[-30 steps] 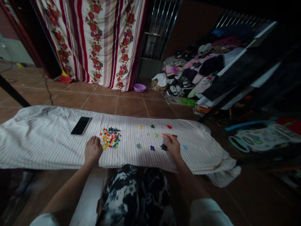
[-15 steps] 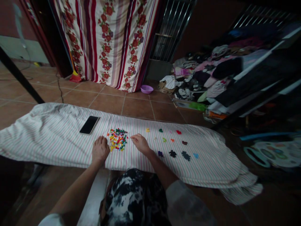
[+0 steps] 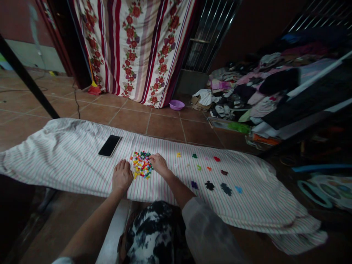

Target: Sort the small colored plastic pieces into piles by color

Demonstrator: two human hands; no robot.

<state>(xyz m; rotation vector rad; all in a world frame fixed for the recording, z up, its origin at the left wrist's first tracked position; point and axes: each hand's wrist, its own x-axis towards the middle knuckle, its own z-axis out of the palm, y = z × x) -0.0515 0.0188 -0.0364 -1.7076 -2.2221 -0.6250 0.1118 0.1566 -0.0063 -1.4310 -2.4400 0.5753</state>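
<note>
A flat pile of small multicoloured pieces [image 3: 142, 165] lies on the striped cloth [image 3: 82, 165]. My left hand [image 3: 122, 176] rests palm down at the pile's left edge, fingers stretched out. At the pile's upper right edge, the fingertips of my right hand [image 3: 158, 164] are pinched together; anything between them is too small to make out. Farther right sit small groups sorted by colour, among them yellow [image 3: 178, 155], dark green [image 3: 194, 156], red [image 3: 216, 158], brown [image 3: 224, 172], purple [image 3: 194, 184], black [image 3: 209, 185], dark grey [image 3: 226, 189] and blue [image 3: 238, 189].
A phone [image 3: 110, 146] lies on the cloth left of the pile. Beyond the cloth are a purple basin [image 3: 176, 105], a floral curtain [image 3: 145, 47] and a heap of clothes [image 3: 255, 84]. A dark slanted bar [image 3: 30, 80] stands at the left.
My right hand has moved left to the upper right edge of the pile. My left hand stays beside the pile. The whole view has shifted a little.
</note>
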